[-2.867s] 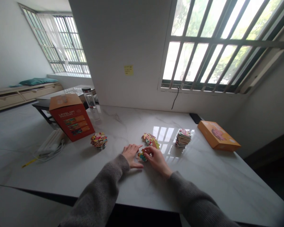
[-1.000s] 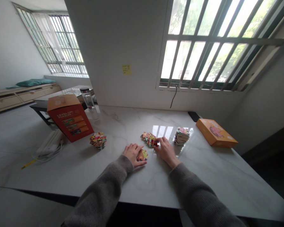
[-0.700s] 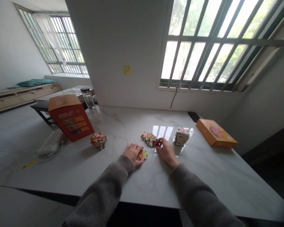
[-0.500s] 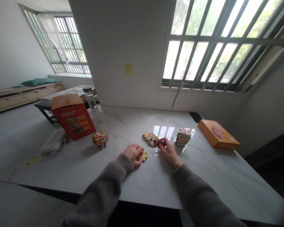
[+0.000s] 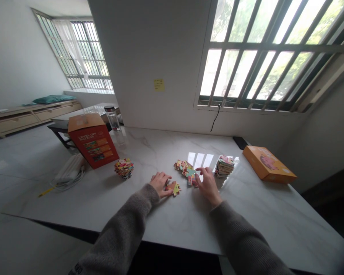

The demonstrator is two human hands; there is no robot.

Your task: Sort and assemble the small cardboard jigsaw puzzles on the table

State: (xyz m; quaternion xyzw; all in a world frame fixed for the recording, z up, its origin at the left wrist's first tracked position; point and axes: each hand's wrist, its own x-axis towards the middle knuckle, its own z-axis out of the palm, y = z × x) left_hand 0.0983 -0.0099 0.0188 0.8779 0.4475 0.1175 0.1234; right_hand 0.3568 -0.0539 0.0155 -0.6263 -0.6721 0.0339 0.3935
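My left hand [image 5: 159, 184] rests on the table, thumb and fingers apart around the left edge of a small joined group of brown and yellow-green puzzle pieces [image 5: 174, 188]. Just beyond it lies a cluster of colourful puzzle pieces [image 5: 189, 172], some overlapping. My right hand [image 5: 208, 186] is at this cluster's right side, with thumb and index finger parted and nothing visible held between them. To the right of that hand stands a stack of puzzle pieces [image 5: 224, 167]. Another stack of puzzle pieces [image 5: 124, 169] stands farther left.
An orange box [image 5: 269, 164] lies at the right, near a black phone [image 5: 240, 143]. At the left are a red puzzle box [image 5: 94, 143], a glass bottle [image 5: 112, 119] and a white power strip [image 5: 70, 170] with its cable. All stand on a white marbled table [image 5: 172, 225].
My right hand has let go of a dark-backed piece; a colourful piece now shows at the cluster's near right. My left fingers have spread, uncovering more of their pieces. The view shifted slightly.
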